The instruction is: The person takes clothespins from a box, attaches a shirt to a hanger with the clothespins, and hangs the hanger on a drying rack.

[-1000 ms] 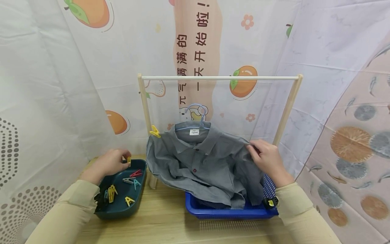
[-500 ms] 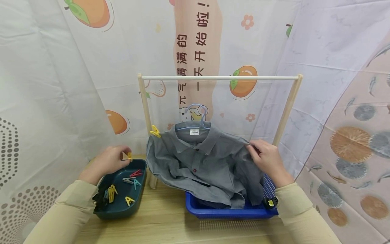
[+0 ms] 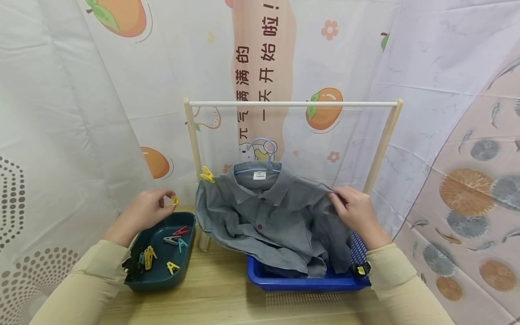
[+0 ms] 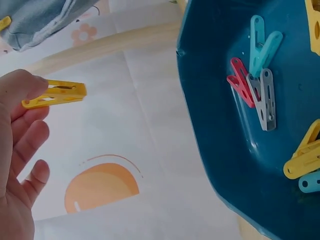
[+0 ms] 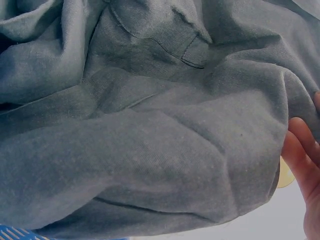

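My left hand (image 3: 148, 208) pinches a yellow clothespin (image 4: 62, 93) between thumb and forefinger, over the far end of a dark teal tray (image 3: 162, 284). In the left wrist view the other fingers are loosely bent. A grey button-up shirt (image 3: 280, 216) is on a light blue hanger (image 3: 264, 142). With my right hand (image 3: 357, 212) I grip the shirt at its right shoulder; in the right wrist view folds of cloth fill most of the picture and only some fingers show. Another yellow clothespin (image 3: 207, 174) is clipped on the shirt's left shoulder.
Several clothespins lie in the tray, among them a red clothespin (image 3: 181, 230) and a yellow one (image 3: 172, 267). A blue basket (image 3: 308, 284) stands under the shirt on the wooden table (image 3: 227, 298). Behind rises a wooden rack with a white rail (image 3: 292, 104), before a printed curtain.
My left hand has risen a little, up and away from the tray, carrying the yellow clothespin. The right hand and the shirt stay in place.
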The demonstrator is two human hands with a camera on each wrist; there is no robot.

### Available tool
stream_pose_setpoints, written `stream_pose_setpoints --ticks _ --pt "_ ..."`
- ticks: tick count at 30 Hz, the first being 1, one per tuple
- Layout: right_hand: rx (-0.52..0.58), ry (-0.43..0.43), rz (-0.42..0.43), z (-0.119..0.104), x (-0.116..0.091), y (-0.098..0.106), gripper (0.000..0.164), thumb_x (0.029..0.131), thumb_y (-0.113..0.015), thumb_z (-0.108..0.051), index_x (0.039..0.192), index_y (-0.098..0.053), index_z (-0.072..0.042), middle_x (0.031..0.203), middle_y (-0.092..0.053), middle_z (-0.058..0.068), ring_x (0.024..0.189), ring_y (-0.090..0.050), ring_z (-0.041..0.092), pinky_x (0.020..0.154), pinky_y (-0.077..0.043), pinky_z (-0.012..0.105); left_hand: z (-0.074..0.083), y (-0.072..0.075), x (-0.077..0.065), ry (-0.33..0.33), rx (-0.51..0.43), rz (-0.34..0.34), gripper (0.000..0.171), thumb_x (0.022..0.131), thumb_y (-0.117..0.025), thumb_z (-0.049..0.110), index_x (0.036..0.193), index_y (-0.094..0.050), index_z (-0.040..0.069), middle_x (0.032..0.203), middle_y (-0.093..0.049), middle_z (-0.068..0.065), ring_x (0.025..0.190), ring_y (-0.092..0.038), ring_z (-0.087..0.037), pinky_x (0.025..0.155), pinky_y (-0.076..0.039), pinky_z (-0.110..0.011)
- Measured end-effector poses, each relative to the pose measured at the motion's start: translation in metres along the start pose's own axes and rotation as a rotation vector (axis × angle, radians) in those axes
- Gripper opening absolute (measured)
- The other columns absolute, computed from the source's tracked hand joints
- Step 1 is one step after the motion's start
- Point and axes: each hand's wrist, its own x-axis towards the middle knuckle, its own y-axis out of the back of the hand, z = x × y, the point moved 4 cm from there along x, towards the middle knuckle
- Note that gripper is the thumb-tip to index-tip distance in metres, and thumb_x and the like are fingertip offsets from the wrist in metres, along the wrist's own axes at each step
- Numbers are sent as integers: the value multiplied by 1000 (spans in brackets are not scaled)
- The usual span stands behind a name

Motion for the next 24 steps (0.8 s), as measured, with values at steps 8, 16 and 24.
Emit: stream_pose_setpoints --ticks 8,16,24 --pt "2 -4 -3 -1 0 0 6 87 -77 -4 92 -74 -5 86 -72 10 67 -62 18 56 -51 42 17 8 0 -83 28 149 28 86 -81 12 111 -70 7 73 -56 2 62 -47 -12 53 -43 -32" --pt "-1 -5 -3 -1 -1 0 6 87 -77 -4 92 -74 -5 84 -71 9 66 -59 16 56 -50 40 28 9 -1 -185 45 264 31 81 -85 11 108 -71 6 71 -56 2 59 -45 -9 51 -41 -31" --pt "-1 -9 0 -1 -1 0 5 87 -77 -4 92 -74 -5 86 -71 10 67 -60 17 56 -51 41 43 12 0 -325 32 387 36 75 -87 10 109 -73 7 71 -58 2 57 -43 -9 49 -38 -28"
